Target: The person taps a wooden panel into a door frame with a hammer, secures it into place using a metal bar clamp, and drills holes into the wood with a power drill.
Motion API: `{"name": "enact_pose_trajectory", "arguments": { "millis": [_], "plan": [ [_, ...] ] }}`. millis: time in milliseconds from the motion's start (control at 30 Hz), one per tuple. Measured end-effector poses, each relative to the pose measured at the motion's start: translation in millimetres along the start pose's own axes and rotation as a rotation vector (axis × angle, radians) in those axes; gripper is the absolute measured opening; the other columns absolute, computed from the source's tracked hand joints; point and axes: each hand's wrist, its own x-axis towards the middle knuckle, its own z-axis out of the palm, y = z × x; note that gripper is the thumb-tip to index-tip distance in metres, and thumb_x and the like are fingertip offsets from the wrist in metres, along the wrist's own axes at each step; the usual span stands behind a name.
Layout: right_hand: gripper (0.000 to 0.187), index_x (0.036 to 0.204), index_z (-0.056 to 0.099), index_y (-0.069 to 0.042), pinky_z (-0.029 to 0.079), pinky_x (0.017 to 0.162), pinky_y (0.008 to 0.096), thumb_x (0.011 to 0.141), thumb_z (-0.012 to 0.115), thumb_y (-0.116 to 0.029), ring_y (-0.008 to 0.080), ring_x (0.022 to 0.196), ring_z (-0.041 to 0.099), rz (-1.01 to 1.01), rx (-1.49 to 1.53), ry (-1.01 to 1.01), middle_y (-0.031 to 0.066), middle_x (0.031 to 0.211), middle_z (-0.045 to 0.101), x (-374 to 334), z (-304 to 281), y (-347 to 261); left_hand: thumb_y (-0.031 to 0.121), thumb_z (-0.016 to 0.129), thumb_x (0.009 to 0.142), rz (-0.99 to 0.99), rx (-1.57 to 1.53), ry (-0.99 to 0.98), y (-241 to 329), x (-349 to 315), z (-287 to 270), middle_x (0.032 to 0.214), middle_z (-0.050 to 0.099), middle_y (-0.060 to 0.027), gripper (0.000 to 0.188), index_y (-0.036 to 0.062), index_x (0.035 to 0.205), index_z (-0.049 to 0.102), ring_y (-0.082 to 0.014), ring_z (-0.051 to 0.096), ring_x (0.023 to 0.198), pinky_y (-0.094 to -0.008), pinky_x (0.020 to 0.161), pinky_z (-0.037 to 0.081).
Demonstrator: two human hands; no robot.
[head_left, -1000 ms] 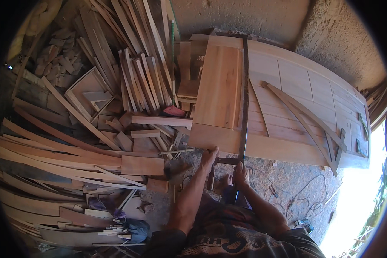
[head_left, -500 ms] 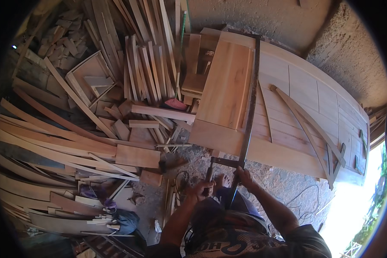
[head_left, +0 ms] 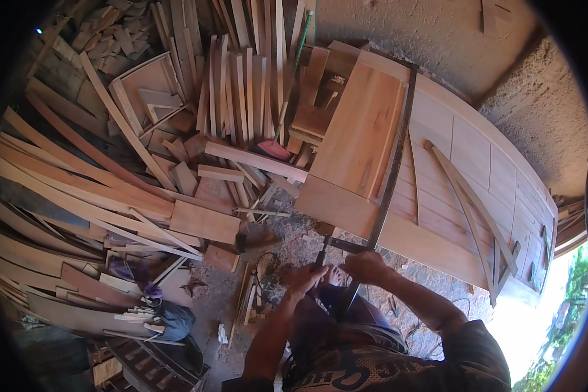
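Observation:
A long dark metal bar clamp [head_left: 398, 153] lies across a large panelled wooden door [head_left: 336, 208], its sliding jaw at the door's near edge. My left hand [head_left: 303, 278] is closed at the clamp's screw handle, below that jaw; the fingertips are partly hard to make out. Wrapped round the bar just beside the jaw is my right hand [head_left: 364, 266]. On the door's right part rest crossed wooden strips [head_left: 470, 196], apart from both hands.
Stacked boards [head_left: 91, 196] and offcuts fill the left side. Upright planks [head_left: 242, 98] lean at the back, with a green-handled broom [head_left: 274, 149] beside them. A cable lies on the debris-strewn floor. Bright daylight enters at the lower right.
The view has shifted, so the door and clamp appear farther right. My left hand has turned at the screw handle, its fingers less tightly curled. My right hand stays on the bar, higher toward the jaw.

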Motion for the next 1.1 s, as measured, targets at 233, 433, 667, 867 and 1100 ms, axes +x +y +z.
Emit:
{"name": "enact_pose_trajectory", "arguments": {
  "millis": [233, 433, 667, 867, 1100],
  "plan": [
    [0.02, 0.09, 0.058, -0.001, 0.048, 0.061, 0.0378, 0.091, 0.065, -0.019, 0.0213, 0.071, 0.06, 0.375, 0.601, 0.962, 0.014, 0.08, 0.06, 13.4, 84.8, 74.8, 0.042, 0.053, 0.101, 0.06, -0.394, 0.07, 61.9, 93.8, 18.5, 0.114, 0.062, -0.0077, 0.049, 0.0033, 0.13, 0.056, -0.0149, 0.057, 0.102, -0.0324, 0.081, 0.047],
    [0.04, 0.115, 0.043, -0.004, 0.05, 0.062, 0.0351, 0.089, 0.069, -0.019, 0.0182, 0.076, 0.061, 0.422, 0.86, 0.965, 0.0174, 0.092, 0.061, 17.7, 127.5, 78.9, 0.054, 0.058, 0.095, 0.228, -0.426, 0.262, 53.1, 135.9, 35.3, 0.07, 0.058, 0.002, 0.053, 0.0038, 0.108, 0.066, -0.0081, 0.048, 0.05, -0.0268, 0.043, 0.037],
    [0.044, 0.118, 0.037, -0.005, 0.049, 0.052, 0.0347, 0.09, 0.068, -0.02, 0.0201, 0.061, 0.062, 0.458, 0.958, 0.735, 0.0167, 0.077, 0.063, 17.8, 117.6, 90.2, 0.064, 0.042, 0.093, -0.027, 0.129, 0.36, 84.9, 116.6, 41.5, 0.106, 0.067, -0.0281, 0.074, -0.0032, 0.113, 0.064, -0.0447, 0.062, 0.106, -0.0476, 0.09, 0.046],
    [0.046, 0.117, 0.035, -0.004, 0.049, 0.057, 0.0382, 0.091, 0.068, -0.024, 0.0258, 0.067, 0.065, 0.391, 0.926, 0.611, 0.0227, 0.082, 0.065, 12.2, 102.9, 88.5, 0.067, 0.043, 0.09, -0.079, 0.225, 0.471, 102.1, 100.2, 43.7, 0.095, 0.068, -0.0272, 0.076, -0.004, 0.105, 0.067, -0.0428, 0.063, 0.096, -0.0487, 0.083, 0.047],
    [0.044, 0.113, 0.038, -0.004, 0.05, 0.049, 0.0365, 0.09, 0.069, -0.025, 0.0217, 0.061, 0.064, 0.328, 0.865, 0.55, 0.0204, 0.082, 0.066, 14.6, 97.9, 90.6, 0.064, 0.047, 0.091, -0.038, 0.169, 0.496, 85.7, 99.2, 35.8, 0.096, 0.069, -0.0254, 0.071, -0.0028, 0.106, 0.067, -0.0417, 0.066, 0.092, -0.0471, 0.081, 0.049]
  ]
}}
